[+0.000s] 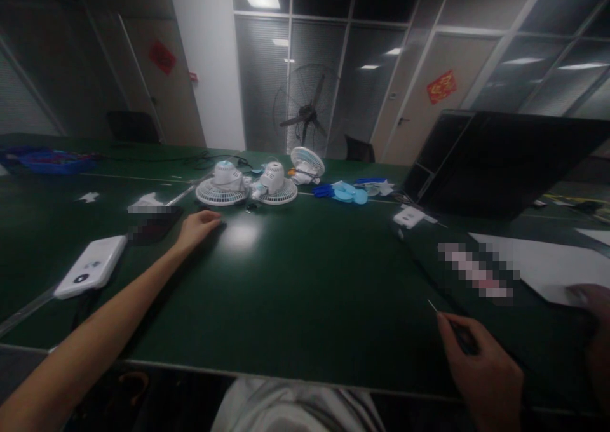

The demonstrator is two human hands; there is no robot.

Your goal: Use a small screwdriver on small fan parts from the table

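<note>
My left hand [197, 227] reaches out over the green table, with its fingers pressed together. A small dark bit shows at its fingertips, too blurred to name. Just beyond it, two white fan heads [223, 190] lie cage-down, and a third small fan [307, 165] tilts behind them. My right hand [481, 365] is closed around a screwdriver [433, 306], near the table's front edge at the right. The thin metal shaft points up and left, while most of the dark handle is hidden in the fingers. Light blue fan blades [350, 192] lie to the right of the fan heads.
A white box-like device [93, 267] lies left of my left forearm. The black monitor [500, 165] stands at the right. Another person's hand [588, 298] rests by white sheets [548, 267]. A blue basket [57, 161] stands far left, and a large floor fan [307, 111] behind the table.
</note>
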